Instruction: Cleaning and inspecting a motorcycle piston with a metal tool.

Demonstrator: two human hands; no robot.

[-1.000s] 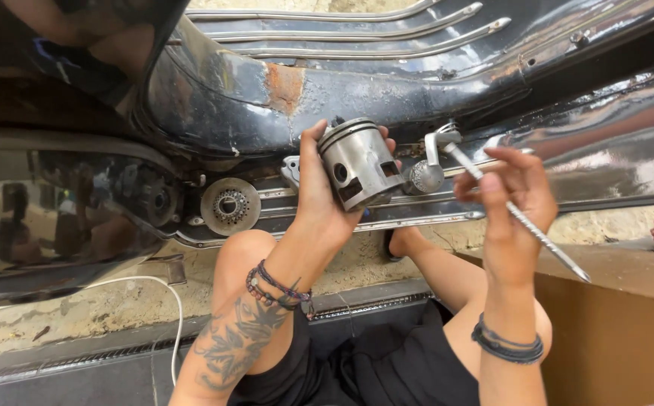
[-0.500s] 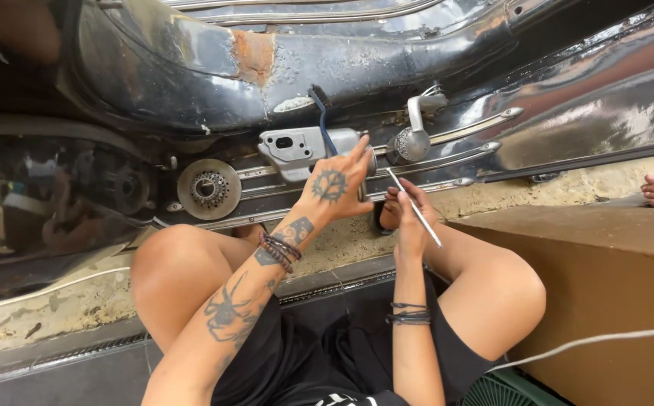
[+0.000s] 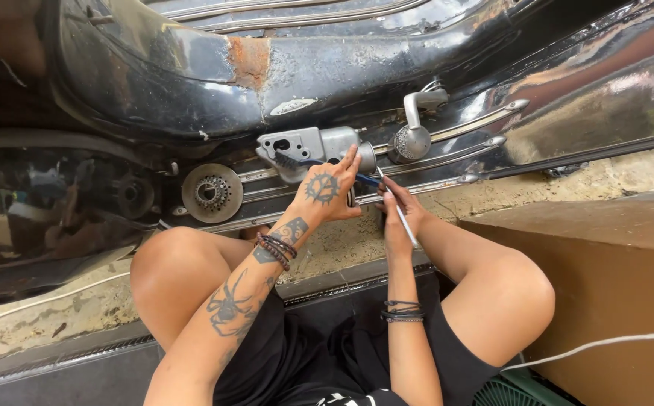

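At the black scooter's [image 3: 191,83] underside | piston gone from view; left hand [image 3: 325,192] now pinches blue-handled brush [image 3: 319,162] against grey casing [image 3: 308,143] | right hand [image 3: 400,214] grips thin metal rod [image 3: 398,210], possibly a screwdriver.

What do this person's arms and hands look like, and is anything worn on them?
Both arms are bare, with no sleeves or gloves. The left hand has a dark circular tattoo on its back, with more dark tattoos down the forearm and a stack of dark bracelets at the wrist. The right hand has thin dark wristbands further down.
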